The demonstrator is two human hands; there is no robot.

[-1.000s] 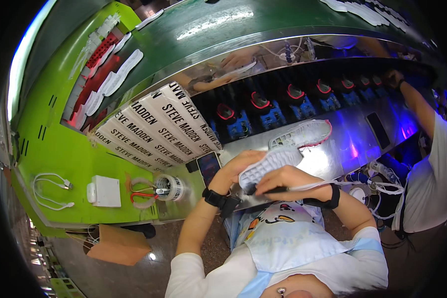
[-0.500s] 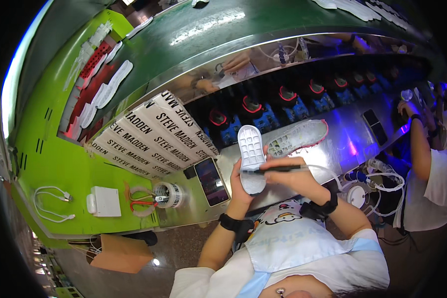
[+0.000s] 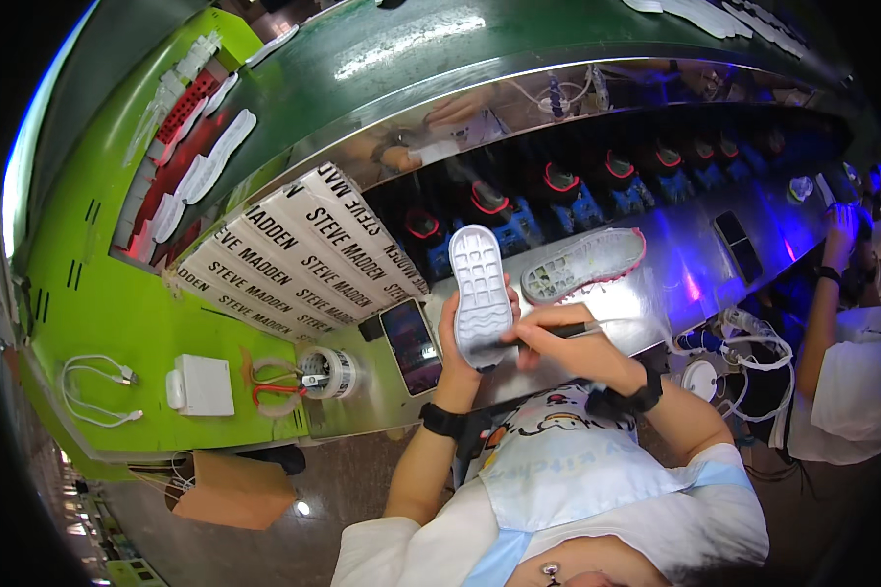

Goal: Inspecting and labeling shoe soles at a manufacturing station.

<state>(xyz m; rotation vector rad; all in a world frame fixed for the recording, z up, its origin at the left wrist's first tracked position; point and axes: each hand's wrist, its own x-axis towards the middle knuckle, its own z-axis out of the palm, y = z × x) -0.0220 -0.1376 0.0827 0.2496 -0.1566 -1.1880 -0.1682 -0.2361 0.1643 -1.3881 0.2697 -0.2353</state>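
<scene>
A white shoe sole (image 3: 480, 284) is held upright in my left hand (image 3: 457, 372), its gridded inner side facing up. The fingers wrap round its edges near the heel end. My right hand (image 3: 582, 354) pinches a black pen-like brush (image 3: 576, 330) with a clear tube running off its back end. The brush's tip is at the sole's lower right edge, partly hidden by my fingers; whether it touches I cannot tell. Just beyond my hands a grey shoe piece with a pink rim (image 3: 587, 264) lies on the metal bench (image 3: 671, 269).
A phone (image 3: 411, 344) and a printed white carton (image 3: 308, 259) stand left of my hands. Tape rolls (image 3: 341, 374), a white case (image 3: 204, 385) and a cable (image 3: 93, 396) lie on the green table. Behind, several dark shoes (image 3: 489, 199) stand in a row. A co-worker's hand (image 3: 838, 233) is at right.
The sole has moved up and slightly left with my left hand. My right hand has drawn the brush from across the sole to its lower right edge. The co-worker's hand has shifted right.
</scene>
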